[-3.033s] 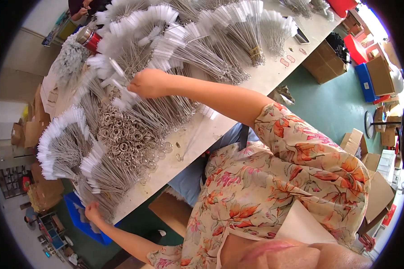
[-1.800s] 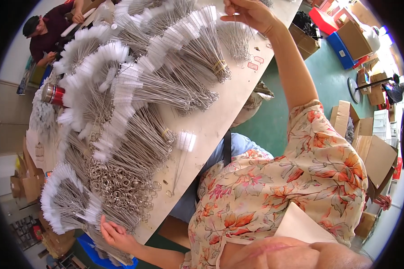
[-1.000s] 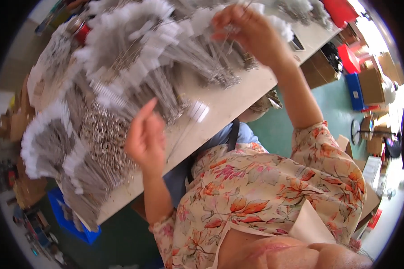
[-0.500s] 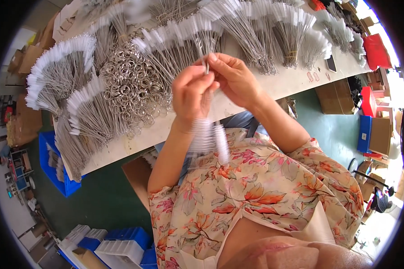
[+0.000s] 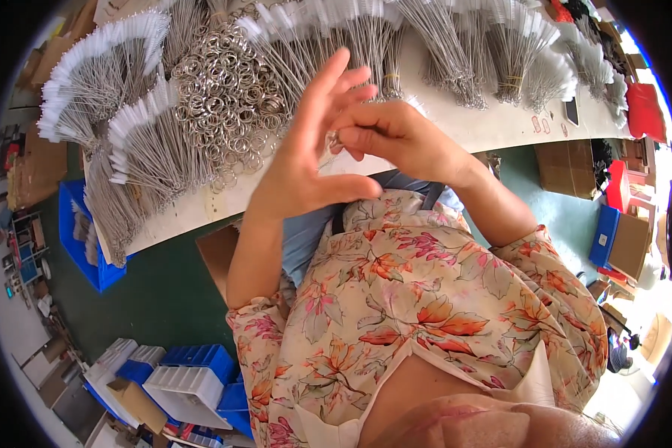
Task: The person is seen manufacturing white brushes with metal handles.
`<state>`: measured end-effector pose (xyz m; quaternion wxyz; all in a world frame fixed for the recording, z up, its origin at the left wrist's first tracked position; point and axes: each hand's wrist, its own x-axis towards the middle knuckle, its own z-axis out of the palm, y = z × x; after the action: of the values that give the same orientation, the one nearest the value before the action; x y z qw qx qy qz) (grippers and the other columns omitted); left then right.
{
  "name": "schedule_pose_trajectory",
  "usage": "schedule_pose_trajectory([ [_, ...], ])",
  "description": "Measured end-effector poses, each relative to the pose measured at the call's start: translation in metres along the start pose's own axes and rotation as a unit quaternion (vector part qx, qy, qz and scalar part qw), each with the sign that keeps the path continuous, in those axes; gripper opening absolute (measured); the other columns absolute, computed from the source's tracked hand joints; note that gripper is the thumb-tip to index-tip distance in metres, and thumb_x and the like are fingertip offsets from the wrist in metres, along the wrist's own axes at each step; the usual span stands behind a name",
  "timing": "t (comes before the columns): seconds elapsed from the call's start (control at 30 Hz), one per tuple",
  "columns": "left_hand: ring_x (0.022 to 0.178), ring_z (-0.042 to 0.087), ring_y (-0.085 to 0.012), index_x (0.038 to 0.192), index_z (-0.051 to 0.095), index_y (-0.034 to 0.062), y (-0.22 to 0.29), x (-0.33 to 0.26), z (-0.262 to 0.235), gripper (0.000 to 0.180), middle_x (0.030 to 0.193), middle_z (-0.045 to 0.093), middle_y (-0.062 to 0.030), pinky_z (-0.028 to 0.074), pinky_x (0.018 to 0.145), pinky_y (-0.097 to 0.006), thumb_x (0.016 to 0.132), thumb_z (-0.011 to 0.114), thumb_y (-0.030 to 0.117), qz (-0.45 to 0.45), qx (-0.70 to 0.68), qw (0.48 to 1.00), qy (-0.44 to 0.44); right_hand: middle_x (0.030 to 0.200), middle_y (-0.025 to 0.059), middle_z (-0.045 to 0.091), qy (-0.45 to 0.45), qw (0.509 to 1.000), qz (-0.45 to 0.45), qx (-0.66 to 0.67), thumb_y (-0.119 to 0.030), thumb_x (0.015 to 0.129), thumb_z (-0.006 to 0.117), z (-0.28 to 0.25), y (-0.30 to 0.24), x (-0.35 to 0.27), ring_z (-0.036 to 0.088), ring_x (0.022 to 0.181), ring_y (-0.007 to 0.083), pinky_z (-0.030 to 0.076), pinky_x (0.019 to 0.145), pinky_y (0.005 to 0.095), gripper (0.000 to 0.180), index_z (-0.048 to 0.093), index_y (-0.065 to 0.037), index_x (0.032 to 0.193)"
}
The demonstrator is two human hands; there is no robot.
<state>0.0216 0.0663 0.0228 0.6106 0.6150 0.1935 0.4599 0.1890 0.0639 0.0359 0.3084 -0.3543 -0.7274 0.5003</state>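
My left hand (image 5: 306, 160) is raised in front of my chest with its fingers spread and its thumb out, holding nothing that I can see. My right hand (image 5: 399, 134) is right beside it, fingertips pinched on a small metal ring (image 5: 334, 140) at the edge of my left palm. Whether a brush hangs from the ring is hidden by the hands. Both hands hover over the near edge of the white table (image 5: 493, 127). Just beyond them lies a pile of loose metal rings (image 5: 228, 104).
Fanned bundles of thin wire brushes with white bristles (image 5: 104, 75) cover the table, more at the right (image 5: 508, 52). A blue bin (image 5: 82, 246) stands on the green floor to the left, blue and white crates (image 5: 179, 377) below it, and cardboard boxes (image 5: 567, 164) to the right.
My right hand reached far across the table, then came back. Both hands met near my chest, and the left hand's fingers have since spread open beside the right.
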Motion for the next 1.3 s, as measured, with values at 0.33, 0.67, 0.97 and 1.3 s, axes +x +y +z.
schedule_pose_trajectory([
  [0.33,0.074,0.057,-0.0229,0.087,0.063,0.0038,-0.007,-0.027,0.001,0.027,0.084,0.06,-0.0076,0.047,0.065,-0.031,0.069,0.075,0.02,0.192,0.35,0.916,0.021,0.073,-0.0002,0.059,-0.166,0.957,0.183,0.151,-0.02,0.091,0.053,-0.026,-0.001,-0.025,0.05,0.062,0.0058,0.04,0.056,0.021,0.021,0.062,-0.001,0.091],
  [0.67,0.066,0.058,-0.0109,0.081,0.057,-0.0011,-0.052,-0.082,-0.014,0.011,0.083,0.062,-0.0111,0.048,0.059,-0.027,0.084,0.06,0.009,-0.175,0.592,0.775,0.136,0.086,0.0102,0.064,0.04,0.919,0.15,-0.361,-0.011,0.083,0.059,-0.061,0.068,-0.082,0.063,0.075,0.0243,0.05,0.066,0.031,0.012,0.065,-0.003,0.089],
  [0.97,0.076,0.061,-0.012,0.102,0.053,-0.0053,0.008,-0.058,-0.016,0.021,0.102,0.061,-0.0163,0.055,0.067,-0.026,0.082,0.057,-0.006,-0.055,0.126,0.957,0.256,0.095,0.009,0.061,-0.025,0.993,-0.082,-0.079,-0.004,0.083,0.059,0.028,0.017,-0.002,0.06,0.076,0.0178,0.048,0.067,0.0286,0.007,0.064,0.0,0.087],
  [1.3,0.086,0.062,-0.0151,0.1,0.062,-0.0047,0.022,-0.05,-0.035,0.021,0.108,0.057,-0.0144,0.053,0.074,-0.025,0.082,0.053,-0.01,-0.01,0.201,0.973,0.115,0.082,0.0013,0.06,-0.082,0.973,0.142,0.161,-0.017,0.089,0.058,0.016,0.008,-0.002,0.049,0.066,0.0052,0.041,0.057,0.0202,0.019,0.063,0.0,0.097],
])
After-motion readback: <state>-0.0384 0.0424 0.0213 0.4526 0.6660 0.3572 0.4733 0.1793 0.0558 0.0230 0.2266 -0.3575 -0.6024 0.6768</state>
